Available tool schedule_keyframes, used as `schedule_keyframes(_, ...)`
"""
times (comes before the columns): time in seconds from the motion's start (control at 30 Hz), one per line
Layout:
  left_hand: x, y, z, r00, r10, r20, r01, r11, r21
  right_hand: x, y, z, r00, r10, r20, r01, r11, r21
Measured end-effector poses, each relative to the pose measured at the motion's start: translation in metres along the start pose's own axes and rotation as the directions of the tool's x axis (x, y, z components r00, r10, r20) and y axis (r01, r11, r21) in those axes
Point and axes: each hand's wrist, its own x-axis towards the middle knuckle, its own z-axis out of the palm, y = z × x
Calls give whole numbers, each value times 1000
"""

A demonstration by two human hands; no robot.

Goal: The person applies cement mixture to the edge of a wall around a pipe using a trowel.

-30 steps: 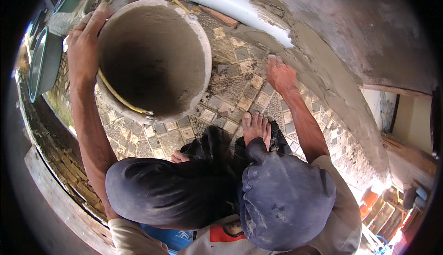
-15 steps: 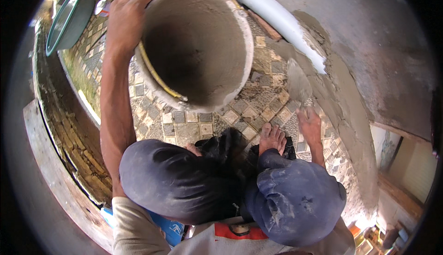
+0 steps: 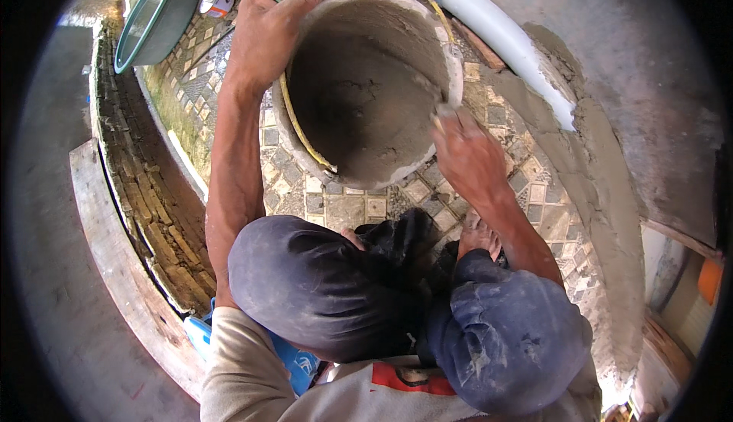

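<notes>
A round bucket [image 3: 456, 78] coated with grey mortar stands tilted in front of me, its mouth toward me. My left hand [image 3: 271, 32] grips its far-left rim, with the thumb lying along the edge. A thin yellowish handle [image 3: 301, 135] hangs round the rim. Wet mortar [image 3: 366, 116] lines the inside and the bottom. At the right rim, my right hand [image 3: 472, 158] is closed round a trowel [image 3: 442, 110]. Its blade reaches into the bucket and is hard to make out against the mortar.
A grey-white pipe [image 3: 504, 44] runs at the upper right beside a band of fresh mortar [image 3: 603, 216] along the wall. A green basin [image 3: 164, 29] and a small can [image 3: 217, 3] stand at the upper left. Left of me are a rough brick edge [image 3: 153, 216] and a plank [image 3: 126, 277].
My right hand has brought the trowel from the floor beside the mortar band up and left into the bucket. The left hand stays on the rim. The whole view has shifted slightly.
</notes>
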Motion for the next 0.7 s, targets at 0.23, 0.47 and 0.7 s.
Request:
schedule_keyframes(0.23, -13, -11, -11, 997, 54, 51, -50, 996, -78, 19, -33, 25, 921, -265, 286, 338, 909, -244)
schedule_keyframes(0.47, -5, 2, 14, 986, 160, 50, -168, 958, 234, 29, -13, 12, 962, -262, 79, 271, 953, -137)
schedule_keyframes(0.7, -16, 20, 53, 997, 34, -66, -29, 997, 70, 22, 13, 12, 960, -264, 98, 277, 947, -164)
